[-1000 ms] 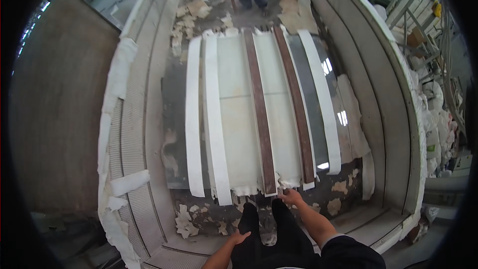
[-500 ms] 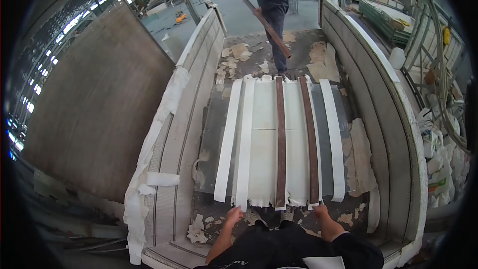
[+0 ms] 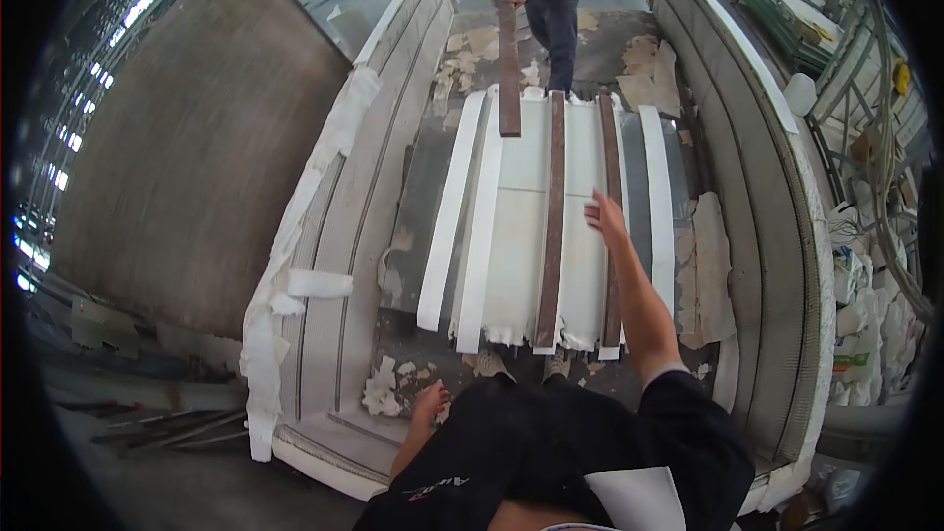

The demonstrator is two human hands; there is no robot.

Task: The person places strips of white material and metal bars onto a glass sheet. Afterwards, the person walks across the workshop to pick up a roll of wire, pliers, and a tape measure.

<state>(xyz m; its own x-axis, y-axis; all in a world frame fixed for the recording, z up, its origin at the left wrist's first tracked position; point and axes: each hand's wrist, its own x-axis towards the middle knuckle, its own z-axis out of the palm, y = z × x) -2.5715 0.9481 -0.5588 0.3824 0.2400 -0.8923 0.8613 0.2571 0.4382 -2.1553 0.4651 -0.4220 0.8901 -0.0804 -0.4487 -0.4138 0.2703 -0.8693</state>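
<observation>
My right hand [image 3: 607,216] is stretched forward over the pale panel [image 3: 518,265], beside the right brown bar [image 3: 614,305]. Its fingers are extended and hold nothing. Low at my left side, my left hand [image 3: 430,400] hangs empty with loosely bent fingers, apart from the strips. Another brown bar [image 3: 553,236] lies lengthwise near the panel's middle, on a white strip. White strips [image 3: 477,275] lie on the left, and one more white strip [image 3: 659,206] on the right. Across from me, a co-worker's hands hold a third brown bar [image 3: 508,59], its near end over the panel's far part.
A co-worker [image 3: 553,10] in dark clothes stands at the far end. Long padded side walls [image 3: 369,167] flank the panel, the right wall [image 3: 737,157] included. Torn pale scraps [image 3: 386,383] litter the floor. A large brown board [image 3: 197,157] leans outside on the left.
My right hand has left the near end of the right bar and reached forward. My left hand has let go of the white strip and drawn back. The co-worker's bar has swung over the panel.
</observation>
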